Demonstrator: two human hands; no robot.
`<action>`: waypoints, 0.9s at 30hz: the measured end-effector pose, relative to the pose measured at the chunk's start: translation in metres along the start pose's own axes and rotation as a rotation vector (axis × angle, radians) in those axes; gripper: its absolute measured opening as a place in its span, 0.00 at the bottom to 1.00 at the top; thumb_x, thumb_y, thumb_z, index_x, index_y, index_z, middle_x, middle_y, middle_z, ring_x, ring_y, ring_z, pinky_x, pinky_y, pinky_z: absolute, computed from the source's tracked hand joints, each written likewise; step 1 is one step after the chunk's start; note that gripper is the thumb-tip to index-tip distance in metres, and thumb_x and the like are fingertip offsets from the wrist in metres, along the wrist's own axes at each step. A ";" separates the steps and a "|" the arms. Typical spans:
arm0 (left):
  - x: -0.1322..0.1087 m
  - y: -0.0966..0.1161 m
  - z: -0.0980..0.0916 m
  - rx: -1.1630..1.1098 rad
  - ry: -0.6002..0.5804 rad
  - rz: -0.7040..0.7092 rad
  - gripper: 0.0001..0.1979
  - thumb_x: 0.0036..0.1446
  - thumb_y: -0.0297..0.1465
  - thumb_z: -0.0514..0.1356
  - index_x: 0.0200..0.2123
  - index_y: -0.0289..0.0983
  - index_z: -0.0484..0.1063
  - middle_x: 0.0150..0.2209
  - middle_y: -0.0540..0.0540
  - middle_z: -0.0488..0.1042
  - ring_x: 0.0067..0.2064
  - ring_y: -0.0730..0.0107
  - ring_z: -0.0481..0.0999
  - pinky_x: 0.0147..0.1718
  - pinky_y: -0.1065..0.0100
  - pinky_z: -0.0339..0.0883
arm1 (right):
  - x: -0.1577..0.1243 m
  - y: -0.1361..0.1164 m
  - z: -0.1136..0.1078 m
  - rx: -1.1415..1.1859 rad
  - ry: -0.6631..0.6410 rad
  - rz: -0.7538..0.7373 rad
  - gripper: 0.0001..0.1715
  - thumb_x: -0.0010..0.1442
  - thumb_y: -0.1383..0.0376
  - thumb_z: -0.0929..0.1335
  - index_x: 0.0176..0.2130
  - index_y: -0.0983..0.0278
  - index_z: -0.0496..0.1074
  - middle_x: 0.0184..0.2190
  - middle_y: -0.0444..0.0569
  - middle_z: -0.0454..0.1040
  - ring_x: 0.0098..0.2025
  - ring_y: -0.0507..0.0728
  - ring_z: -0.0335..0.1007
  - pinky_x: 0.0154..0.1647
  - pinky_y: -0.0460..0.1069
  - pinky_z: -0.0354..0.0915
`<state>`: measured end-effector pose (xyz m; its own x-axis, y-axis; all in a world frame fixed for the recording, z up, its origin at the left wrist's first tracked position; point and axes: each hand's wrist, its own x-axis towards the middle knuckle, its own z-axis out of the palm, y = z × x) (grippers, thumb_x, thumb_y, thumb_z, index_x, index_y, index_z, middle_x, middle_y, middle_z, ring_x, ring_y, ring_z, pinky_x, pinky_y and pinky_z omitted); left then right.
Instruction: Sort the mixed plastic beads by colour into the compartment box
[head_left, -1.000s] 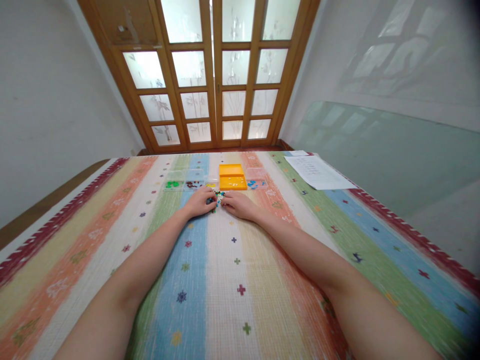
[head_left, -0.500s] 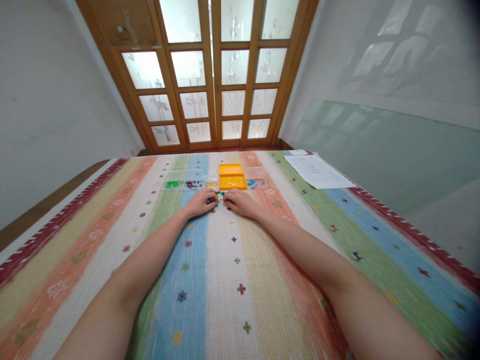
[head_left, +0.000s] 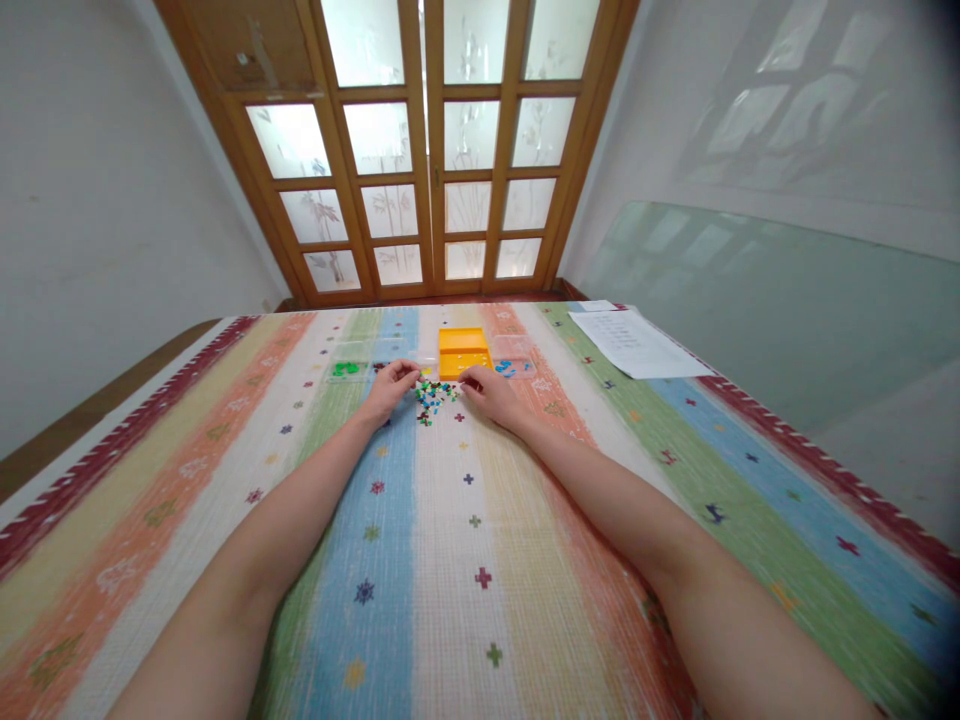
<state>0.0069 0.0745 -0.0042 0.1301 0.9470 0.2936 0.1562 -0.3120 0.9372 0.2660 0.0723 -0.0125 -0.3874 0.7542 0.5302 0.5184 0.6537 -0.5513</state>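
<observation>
A loose pile of tiny coloured pieces, green, blue, dark red and yellow, lies on the tablecloth between my hands. My left hand is raised over the front of the clear box with dark red pieces, its thumb and fingertips pinched; anything between them is too small to make out. My right hand is by the pile's right side, just in front of the open orange box, which holds some pale pieces. Its fingers are curled together, and what they hold, if anything, is hidden.
Left of the orange box stands a clear box with green pieces; yellow pieces show beside my left fingertips. To the right is a clear box with blue pieces. Printed sheets lie at the table's right edge.
My left hand has lifted from the pile and moved away and to the left, toward the dark red pieces, uncovering the pile. My right hand has shifted slightly right and toward the orange box.
</observation>
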 end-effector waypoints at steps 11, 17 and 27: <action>0.021 -0.031 -0.050 -0.043 0.541 0.057 0.11 0.56 0.34 0.60 0.41 0.37 0.75 0.33 0.48 0.74 0.30 0.71 0.71 0.30 0.70 0.64 | 0.008 0.029 -0.021 0.090 0.319 0.252 0.12 0.61 0.59 0.65 0.38 0.62 0.74 0.36 0.50 0.78 0.36 0.57 0.71 0.40 0.52 0.67; 0.025 -0.039 -0.090 -0.035 0.852 -0.013 0.08 0.57 0.32 0.58 0.38 0.35 0.74 0.32 0.49 0.73 0.28 0.75 0.68 0.28 0.73 0.63 | 0.009 0.043 -0.025 0.050 0.387 0.304 0.12 0.60 0.60 0.65 0.38 0.63 0.76 0.36 0.51 0.79 0.36 0.59 0.72 0.40 0.53 0.68; 0.023 -0.038 -0.100 0.044 0.872 -0.076 0.10 0.59 0.35 0.57 0.39 0.36 0.72 0.30 0.51 0.71 0.26 0.76 0.66 0.27 0.74 0.62 | 0.009 0.042 -0.022 0.042 0.399 0.306 0.13 0.60 0.59 0.65 0.39 0.63 0.76 0.37 0.51 0.79 0.36 0.59 0.72 0.41 0.53 0.68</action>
<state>-0.0939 0.1159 -0.0142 -0.6743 0.6804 0.2870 0.1742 -0.2312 0.9572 0.3011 0.1052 -0.0161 0.1040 0.8349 0.5404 0.5282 0.4140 -0.7413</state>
